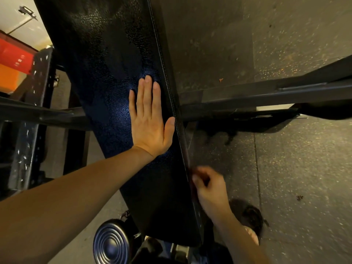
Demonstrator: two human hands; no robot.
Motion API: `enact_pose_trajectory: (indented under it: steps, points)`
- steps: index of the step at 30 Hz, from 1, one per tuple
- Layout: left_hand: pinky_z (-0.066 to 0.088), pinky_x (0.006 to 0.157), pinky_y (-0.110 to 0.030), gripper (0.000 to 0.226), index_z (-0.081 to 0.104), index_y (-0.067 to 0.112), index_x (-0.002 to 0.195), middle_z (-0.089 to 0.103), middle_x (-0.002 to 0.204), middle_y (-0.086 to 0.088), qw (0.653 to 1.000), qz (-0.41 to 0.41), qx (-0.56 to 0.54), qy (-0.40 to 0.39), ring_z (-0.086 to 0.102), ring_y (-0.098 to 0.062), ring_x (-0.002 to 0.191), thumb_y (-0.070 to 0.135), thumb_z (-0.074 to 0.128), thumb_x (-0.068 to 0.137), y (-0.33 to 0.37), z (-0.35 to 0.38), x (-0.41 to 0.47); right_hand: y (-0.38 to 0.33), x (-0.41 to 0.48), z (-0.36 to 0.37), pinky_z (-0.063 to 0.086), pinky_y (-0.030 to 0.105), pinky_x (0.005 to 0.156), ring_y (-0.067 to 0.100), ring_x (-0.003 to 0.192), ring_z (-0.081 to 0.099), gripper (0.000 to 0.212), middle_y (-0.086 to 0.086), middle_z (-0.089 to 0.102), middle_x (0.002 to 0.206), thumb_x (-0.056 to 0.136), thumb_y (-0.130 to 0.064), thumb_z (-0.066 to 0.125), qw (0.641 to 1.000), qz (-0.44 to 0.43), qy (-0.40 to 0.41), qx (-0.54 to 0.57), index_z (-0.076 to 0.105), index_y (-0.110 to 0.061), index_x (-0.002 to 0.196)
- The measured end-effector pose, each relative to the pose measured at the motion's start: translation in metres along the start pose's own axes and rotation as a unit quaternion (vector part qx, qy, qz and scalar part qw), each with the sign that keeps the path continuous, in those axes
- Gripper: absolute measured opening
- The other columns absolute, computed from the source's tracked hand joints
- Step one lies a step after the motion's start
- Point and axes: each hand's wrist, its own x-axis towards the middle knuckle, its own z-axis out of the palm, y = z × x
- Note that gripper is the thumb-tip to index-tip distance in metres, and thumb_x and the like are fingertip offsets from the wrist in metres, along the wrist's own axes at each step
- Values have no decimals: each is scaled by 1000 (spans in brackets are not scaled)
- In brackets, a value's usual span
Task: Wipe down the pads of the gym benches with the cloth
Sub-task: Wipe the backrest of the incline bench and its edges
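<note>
The black bench pad runs from near to far through the middle. The left hand lies flat on its top, fingers straight and together, thumb by the right seam. The right hand, blurred, curls against the pad's right side edge, nearer; whether it pinches a cloth I cannot tell.

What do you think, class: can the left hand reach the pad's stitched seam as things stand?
Probably yes: the left hand lies flat on the pad, its thumb right beside the seam, with nothing between them.
</note>
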Motion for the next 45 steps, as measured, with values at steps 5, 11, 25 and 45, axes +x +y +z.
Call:
enact_pose_trajectory:
  steps: [5,11,25,45]
  points:
    - [4,126,-56,78,9,1,161,9,169,-23,1000,-5,5,-8,4,-35,158,50,25,103,2,-2,0,-13,15,-7,54,17,63,6,80,71,23,-10,72,88,99,-17,61,1000,-2,-25,10,68,-39,96]
    - [4,126,-55,78,9,1,162,7,170,-20,1000,-3,6,-2,4,-35,158,50,26,103,2,-1,0,-2,15,-2,60,31,86,5,91,70,21,-6,71,103,101,-14,58,1000,-3,11,13,67,-28,114]
    - [4,126,-57,79,6,3,162,7,170,-21,1000,-4,-5,-4,4,-35,158,51,26,102,1,-1,0,-17,-15,-8,62,40,78,9,78,71,15,0,71,90,100,-13,59,993,81,-77,-49,67,-25,100]
    - [3,126,-56,81,6,5,163,2,171,-15,1000,3,-1,-7,5,-35,158,53,26,101,-2,1,-1,-125,59,-13,56,19,76,3,89,70,15,-11,72,94,98,-15,61,969,-218,19,115,71,-24,105]
